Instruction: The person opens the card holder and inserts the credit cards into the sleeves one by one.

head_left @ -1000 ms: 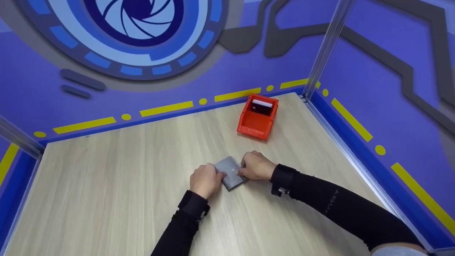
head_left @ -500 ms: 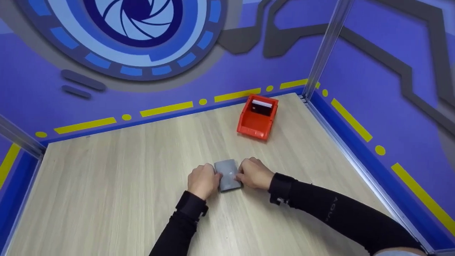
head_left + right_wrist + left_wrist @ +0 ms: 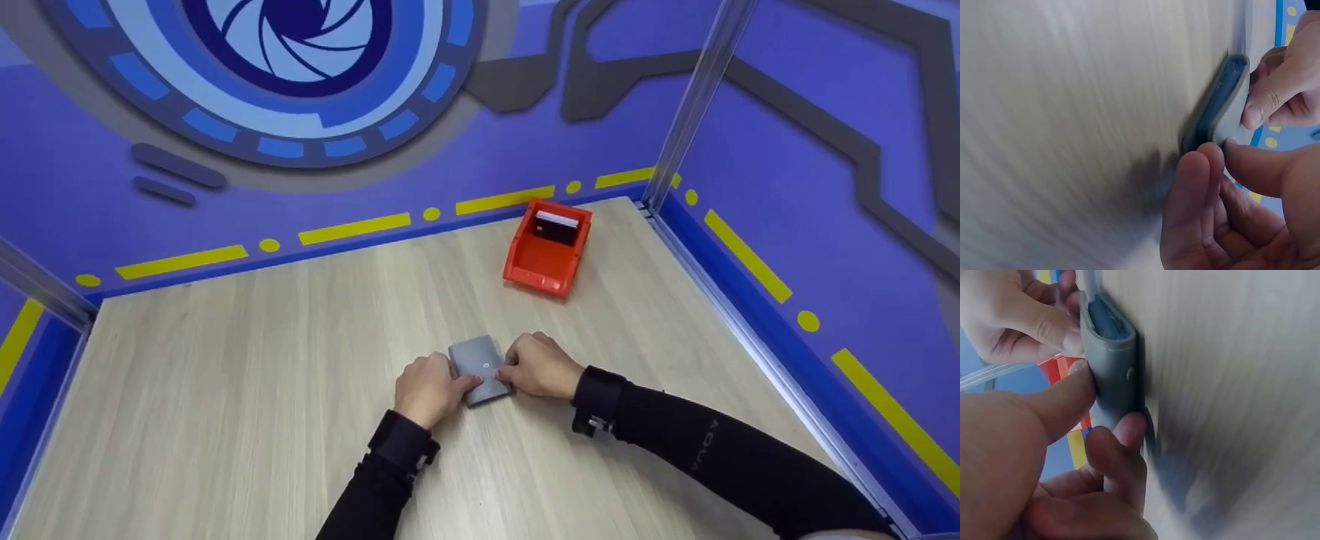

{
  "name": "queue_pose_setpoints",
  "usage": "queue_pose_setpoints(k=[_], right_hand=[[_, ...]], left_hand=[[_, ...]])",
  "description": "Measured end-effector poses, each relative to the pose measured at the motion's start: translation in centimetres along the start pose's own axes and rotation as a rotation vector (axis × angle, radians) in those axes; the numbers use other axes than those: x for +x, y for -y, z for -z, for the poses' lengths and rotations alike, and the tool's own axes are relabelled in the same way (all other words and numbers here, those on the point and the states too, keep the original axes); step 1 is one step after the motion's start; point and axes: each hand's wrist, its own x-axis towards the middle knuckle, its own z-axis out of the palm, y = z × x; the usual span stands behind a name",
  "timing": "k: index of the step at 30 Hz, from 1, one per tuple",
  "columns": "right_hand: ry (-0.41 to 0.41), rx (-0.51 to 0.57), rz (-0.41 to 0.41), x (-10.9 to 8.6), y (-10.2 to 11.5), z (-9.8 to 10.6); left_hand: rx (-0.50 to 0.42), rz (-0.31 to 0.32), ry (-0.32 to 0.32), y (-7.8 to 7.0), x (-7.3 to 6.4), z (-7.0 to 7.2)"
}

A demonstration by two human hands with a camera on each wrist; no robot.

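Note:
A small grey folded wallet (image 3: 474, 358), seemingly a card holder with a stud on its cover, lies close over the table in front of me. My left hand (image 3: 427, 390) pinches its left side, thumb on the cover. On the opposite side my right hand (image 3: 541, 367) pinches the edge between thumb and fingers. In the left wrist view the wallet (image 3: 1113, 374) shows a rounded spine and dark blue inner layers. Those layers also show at the open end of the wallet (image 3: 1224, 101) in the right wrist view.
Behind the hands, near the back wall, stands a red open-front bin (image 3: 544, 277) with a black-and-white card-like item (image 3: 556, 227) against its rear. Purple printed walls (image 3: 337, 187) enclose the wooden table (image 3: 225, 390) at the back and sides.
The wallet has turned from a diagonal position to nearly straight. My right hand has shifted slightly nearer to me. The left thumb now reaches farther across the cover.

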Motion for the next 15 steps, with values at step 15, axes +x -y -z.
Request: queue_pose_setpoints(k=[15], right_hand=[[0.063,-0.043,-0.139,1.0,-1.8,3.7]], left_hand=[[-0.016,0.044,0.044,0.2,0.5,0.1]])
